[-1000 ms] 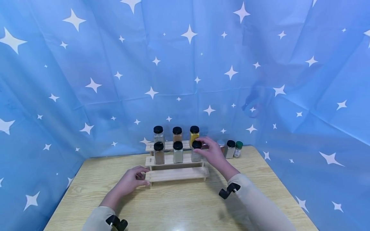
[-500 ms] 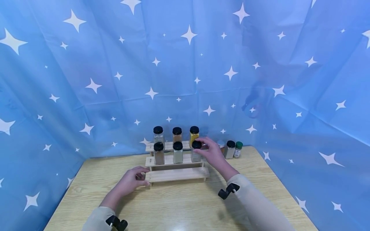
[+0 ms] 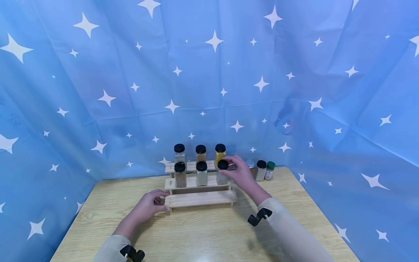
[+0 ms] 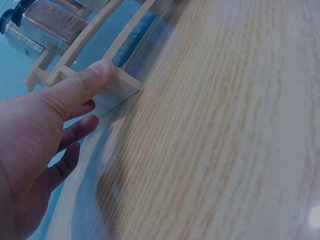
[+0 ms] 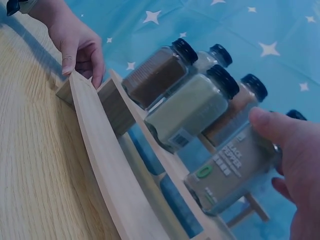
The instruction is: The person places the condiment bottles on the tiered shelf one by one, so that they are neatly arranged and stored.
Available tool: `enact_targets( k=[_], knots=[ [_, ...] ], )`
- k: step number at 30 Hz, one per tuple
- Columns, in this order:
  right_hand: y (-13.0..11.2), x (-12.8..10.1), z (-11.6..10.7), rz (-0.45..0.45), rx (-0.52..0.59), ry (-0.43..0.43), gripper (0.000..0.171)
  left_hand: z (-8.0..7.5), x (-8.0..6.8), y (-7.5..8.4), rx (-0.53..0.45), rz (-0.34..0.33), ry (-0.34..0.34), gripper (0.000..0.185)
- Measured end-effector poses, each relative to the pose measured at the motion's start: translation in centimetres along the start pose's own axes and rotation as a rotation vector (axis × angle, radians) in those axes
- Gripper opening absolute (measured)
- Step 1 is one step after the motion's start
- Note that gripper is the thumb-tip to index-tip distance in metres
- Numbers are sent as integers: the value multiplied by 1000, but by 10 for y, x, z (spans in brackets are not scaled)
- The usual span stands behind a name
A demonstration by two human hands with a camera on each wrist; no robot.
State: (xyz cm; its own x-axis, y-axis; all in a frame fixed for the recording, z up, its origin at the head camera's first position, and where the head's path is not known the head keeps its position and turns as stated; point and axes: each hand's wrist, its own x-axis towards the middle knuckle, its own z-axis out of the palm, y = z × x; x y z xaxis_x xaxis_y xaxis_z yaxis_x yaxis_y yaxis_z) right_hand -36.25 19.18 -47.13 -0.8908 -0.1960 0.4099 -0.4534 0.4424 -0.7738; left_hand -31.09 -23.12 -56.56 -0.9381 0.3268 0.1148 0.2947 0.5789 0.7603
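Fingers (image 5: 270,125) of the right hand (image 3: 240,173) curl round a pepper jar (image 5: 232,172), thumb on its near face, holding it at the right end of the rack's middle step. Over on the other side, the left hand (image 3: 148,205) rests on the table (image 3: 203,236) with its thumb pressed flat on the left end of the rack (image 3: 199,198) and the other fingers loosely bent beneath, gripping nothing.

Blue star-printed cloth (image 3: 98,72) hangs all round behind. The wooden table carries the three-step rack; its lowest step is bare. Three black-capped jars (image 3: 200,152) stand on the top step, and a brown jar (image 3: 180,174) and a pale green jar (image 3: 201,174) stand on the middle one, left of the pepper.

Right of the rack, three small jars (image 3: 260,169) stand at the table's back edge; the right hand covers most of the nearest one. From the right wrist the pepper label is readable, but the hand hides the jar's cap. The left wrist view cuts off all but the rack's corner and two blurred jars.
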Motion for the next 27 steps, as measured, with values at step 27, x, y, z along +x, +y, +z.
enact_targets(
  k=[27],
  knots=[
    [48, -12, -88, 18, -352, 40, 43, -1, 0, 1, -11, 16, 0, 58]
  ],
)
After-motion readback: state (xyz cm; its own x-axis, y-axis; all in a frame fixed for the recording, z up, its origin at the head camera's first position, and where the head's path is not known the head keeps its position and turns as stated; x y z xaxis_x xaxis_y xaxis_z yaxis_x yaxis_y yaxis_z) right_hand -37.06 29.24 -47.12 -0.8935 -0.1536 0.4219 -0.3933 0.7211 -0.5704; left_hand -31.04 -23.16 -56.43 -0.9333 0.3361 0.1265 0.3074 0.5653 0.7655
